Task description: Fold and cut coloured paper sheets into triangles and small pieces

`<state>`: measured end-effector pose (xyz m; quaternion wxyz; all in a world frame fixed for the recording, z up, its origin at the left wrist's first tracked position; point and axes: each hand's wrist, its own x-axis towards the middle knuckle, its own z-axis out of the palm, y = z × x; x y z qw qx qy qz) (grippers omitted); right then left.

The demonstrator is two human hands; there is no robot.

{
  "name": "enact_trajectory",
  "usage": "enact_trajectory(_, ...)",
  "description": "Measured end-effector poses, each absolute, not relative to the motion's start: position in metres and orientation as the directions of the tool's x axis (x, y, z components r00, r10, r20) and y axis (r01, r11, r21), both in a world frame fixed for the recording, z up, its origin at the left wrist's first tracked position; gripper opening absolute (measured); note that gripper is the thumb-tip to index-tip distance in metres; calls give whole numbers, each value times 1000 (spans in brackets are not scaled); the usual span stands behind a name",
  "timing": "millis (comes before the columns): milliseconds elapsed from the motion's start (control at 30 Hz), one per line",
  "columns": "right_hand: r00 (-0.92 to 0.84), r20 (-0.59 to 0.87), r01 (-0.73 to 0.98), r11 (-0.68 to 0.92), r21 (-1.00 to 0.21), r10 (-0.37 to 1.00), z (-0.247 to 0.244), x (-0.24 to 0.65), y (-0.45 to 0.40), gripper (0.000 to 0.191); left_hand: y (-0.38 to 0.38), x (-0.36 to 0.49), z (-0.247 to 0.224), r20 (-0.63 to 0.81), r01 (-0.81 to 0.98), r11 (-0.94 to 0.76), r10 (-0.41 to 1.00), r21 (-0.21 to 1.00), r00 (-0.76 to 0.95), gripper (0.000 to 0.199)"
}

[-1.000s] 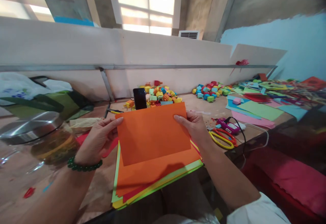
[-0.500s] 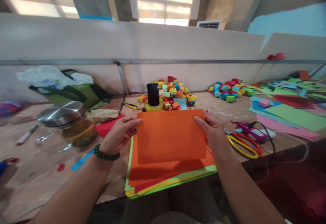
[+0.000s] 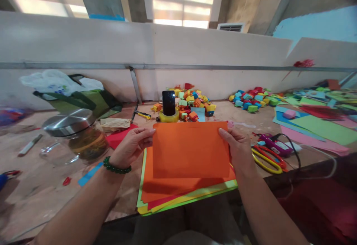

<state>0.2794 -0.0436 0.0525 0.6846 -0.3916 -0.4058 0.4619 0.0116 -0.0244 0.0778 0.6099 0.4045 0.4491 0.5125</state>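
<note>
One plain orange sheet [image 3: 191, 150] is held over a paper stack [image 3: 163, 191] it partly hides, pinched near its upper corners by the nearly closed left hand [image 3: 134, 145] and right hand [image 3: 240, 146], some fingertips hidden from my remote station. Beyond, I count one phone [image 3: 168, 103] and two heaps of jumbled pieces [image 3: 190, 99].

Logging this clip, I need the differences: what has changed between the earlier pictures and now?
The view has swung left, so the phone sits further right in the picture. The orange sheet, tilted a second ago, now looks level. Nothing was taken hold of or let go: the left hand and right hand still grip it near its upper corners. The paper stack still lies below it.
</note>
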Motion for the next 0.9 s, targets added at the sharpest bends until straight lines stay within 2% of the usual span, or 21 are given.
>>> enact_trajectory(200, 298, 208, -331, 305, -893, 932, 61, 276, -50, 34, -26, 13, 81, -115, -215, 130, 990, 968, 84, 25)
enact_trajectory(367, 267, 191, -346, 279, -896, 945, 55, 279, -48, 31, -19, 10, 75, -133, -186, 140, 990, 972, 48, 18)
enact_trajectory(600, 237, 235, -246, 292, -924, 943, 44, 285, -43, 32, -7, -4, 58, -74, -145, 82, 995, 986, 64, 21)
enact_trajectory(667, 228, 265, -114, 296, -948, 937, 36, 290, -34, 34, 2, -9, 46, -31, -82, 38, 995, 996, 94, 24)
enact_trajectory(733, 194, 300, 158, 272, -949, 934, 24, 295, -22, 34, 13, -11, 31, 19, 65, -27, 993, 998, 112, 28)
enact_trajectory(767, 167, 313, 340, 243, -908, 935, 17, 297, -14, 33, 18, -11, 24, 64, 207, -84, 993, 975, 100, 31)
enact_trajectory(800, 126, 305, 542, 192, -818, 944, 10, 299, -8, 32, 23, -10, 16, 115, 391, -143, 989, 909, 92, 32)
enact_trajectory(833, 111, 281, 614, 156, -774, 953, 3, 300, -1, 28, 27, -8, 9, 156, 568, -191, 982, 800, 110, 33)
enact_trajectory(900, 82, 225, 713, 101, -694, 971, -8, 300, 6, 25, 32, -4, -3, 151, 682, -183, 983, 708, 107, 27)
